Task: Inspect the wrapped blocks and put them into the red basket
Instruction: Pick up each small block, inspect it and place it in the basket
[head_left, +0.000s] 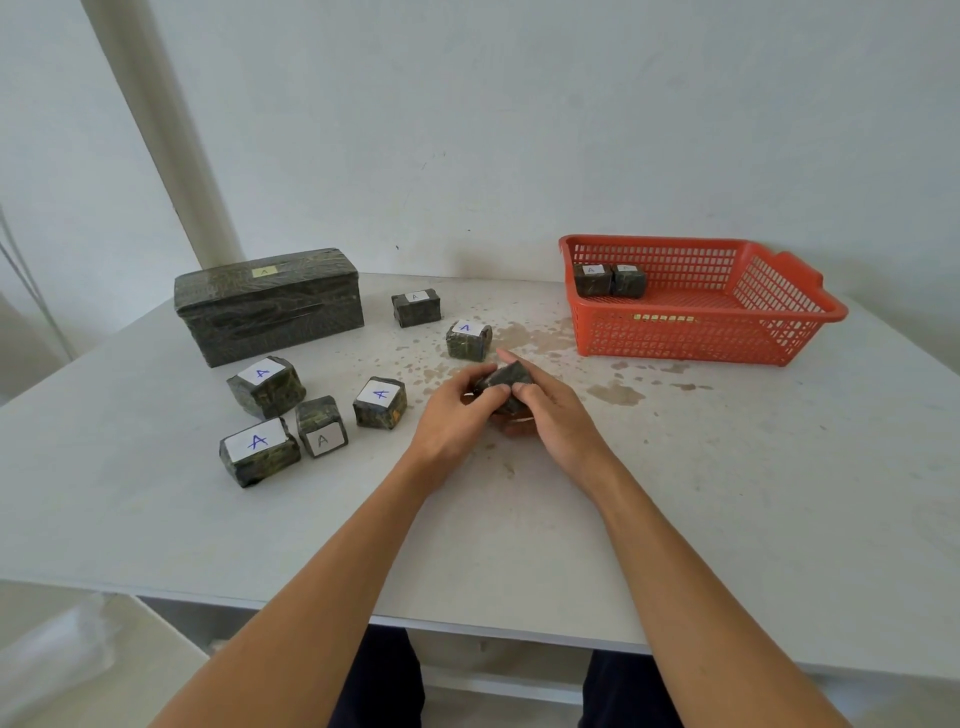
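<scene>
Both hands hold one dark wrapped block (503, 383) just above the table's middle. My left hand (454, 413) grips its left side and my right hand (553, 410) its right; its label is hidden. Several more wrapped blocks with white "A" labels lie on the table: a cluster at the left (266, 387) (258, 451) (321, 426) (380, 402), and two farther back (468, 340) (416, 307). The red basket (727, 332) stands at the back right with two wrapped blocks (592, 280) (628, 280) in its far left corner.
A long dark wrapped box (267, 304) with a small "A" label stands at the back left. The white table (675, 519) has brownish stains between the blocks and the basket. A white wall rises right behind the table.
</scene>
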